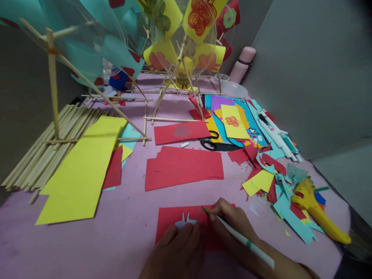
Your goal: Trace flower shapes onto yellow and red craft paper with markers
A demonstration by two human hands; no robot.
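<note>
A red paper sheet [165,217] lies near the front edge of the pink-covered table. My left hand [180,248] presses a small pale cutout [181,223] flat on this sheet, fingers together; two thin points of the cutout stick out beyond the fingertips. In my right hand [229,221] is a white marker [247,243] with a green tip, pinched between the fingers. Its tip is at the red sheet, just right of the cutout. Most of the cutout is hidden under my left hand.
Red strips [184,166] lie ahead of my hands, with black-handled scissors [209,144] beyond. Yellow paper [84,166] and wooden sticks [37,151] are at left. Paper scraps [258,182], a yellow glue gun [316,209] and markers [276,133] are at right. Stick frames with paper pinwheels [200,19] stand behind.
</note>
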